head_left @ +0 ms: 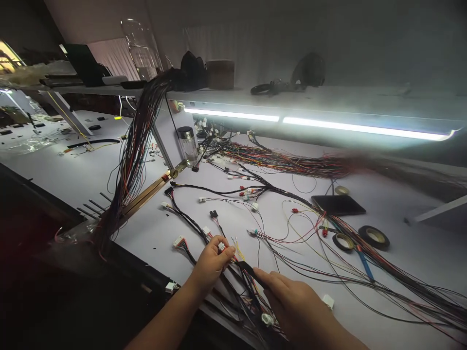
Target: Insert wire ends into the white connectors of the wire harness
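Note:
My left hand point(215, 255) is closed on a thin bundle of wires, with a white connector point(221, 246) showing at the fingertips. A short strip of black tape point(248, 269) runs from those wires to my right hand point(288, 294), whose fingers are pinched on its end. Thin yellow wires with bare metal tips point(236, 243) stand up just beyond the left thumb. Below both hands, black-wrapped harness branches point(233, 291) lie along the table edge. A white multi-pin connector point(179, 242) lies left of my left hand, and a white round connector point(267, 319) sits below my right.
Black tape rolls point(374, 237), a blue-handled tool point(366, 265) and a dark phone-like slab point(338, 204) lie at right. Behind are a large loose wire bundle point(284, 163) and a glass bottle point(188, 148). Wires point(134, 146) hang from the shelf at left.

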The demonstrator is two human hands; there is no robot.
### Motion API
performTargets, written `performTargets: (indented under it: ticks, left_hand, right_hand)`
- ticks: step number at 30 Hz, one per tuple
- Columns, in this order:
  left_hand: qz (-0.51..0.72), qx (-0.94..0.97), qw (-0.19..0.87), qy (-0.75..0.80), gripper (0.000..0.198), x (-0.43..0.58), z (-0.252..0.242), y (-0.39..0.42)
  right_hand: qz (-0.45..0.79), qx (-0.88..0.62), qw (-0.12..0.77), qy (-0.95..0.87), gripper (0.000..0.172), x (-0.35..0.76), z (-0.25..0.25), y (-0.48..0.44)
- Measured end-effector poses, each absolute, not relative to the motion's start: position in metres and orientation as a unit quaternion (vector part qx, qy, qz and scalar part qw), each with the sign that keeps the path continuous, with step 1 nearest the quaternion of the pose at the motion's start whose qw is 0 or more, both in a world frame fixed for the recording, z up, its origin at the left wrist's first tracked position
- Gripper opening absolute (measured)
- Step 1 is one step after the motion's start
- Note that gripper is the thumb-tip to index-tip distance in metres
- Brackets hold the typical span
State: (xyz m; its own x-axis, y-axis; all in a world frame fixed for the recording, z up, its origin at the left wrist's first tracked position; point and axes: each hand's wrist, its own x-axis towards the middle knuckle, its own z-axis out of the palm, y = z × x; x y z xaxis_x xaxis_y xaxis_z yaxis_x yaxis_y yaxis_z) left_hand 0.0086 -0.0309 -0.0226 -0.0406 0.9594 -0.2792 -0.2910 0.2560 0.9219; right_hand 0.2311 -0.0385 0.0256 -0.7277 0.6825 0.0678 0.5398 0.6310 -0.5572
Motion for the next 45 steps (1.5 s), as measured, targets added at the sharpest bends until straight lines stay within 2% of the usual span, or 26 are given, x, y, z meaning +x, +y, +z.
performTargets:
  ticks: [6, 15, 26, 39, 42, 45]
  left_hand:
    - [0.524, 0.313, 0.62, 0.493, 0.03, 0.009, -0.022, -0.032]
    - [0.533, 0.314, 0.628, 0.472, 0.029, 0.009, -0.025, -0.034]
    - [0.542, 0.303, 0.626, 0.472, 0.029, 0.01, -0.033, -0.036]
    - [0.545, 0.3, 0.608, 0.493, 0.029, 0.01, -0.034, -0.033]
    - [0.545, 0.295, 0.605, 0.5, 0.03, 0.01, -0.031, -0.033]
    - [0.538, 0.309, 0.596, 0.51, 0.03, 0.011, -0.027, -0.034]
  right_hand:
    - [0.172, -0.336, 0.092, -0.921, 0.052, 0.224, 0.023, -0.038]
    - [0.187, -0.355, 0.034, -0.915, 0.063, 0.218, 0.038, -0.035]
    - [0.136, -0.327, -0.016, -0.935, 0.082, 0.214, 0.042, -0.038]
    - [0.079, -0.313, 0.033, -0.946, 0.076, 0.229, 0.001, -0.053]
    - [0.102, -0.32, 0.052, -0.94, 0.07, 0.23, 0.003, -0.059]
    - [0.183, -0.317, 0.107, -0.924, 0.054, 0.239, 0.019, -0.048]
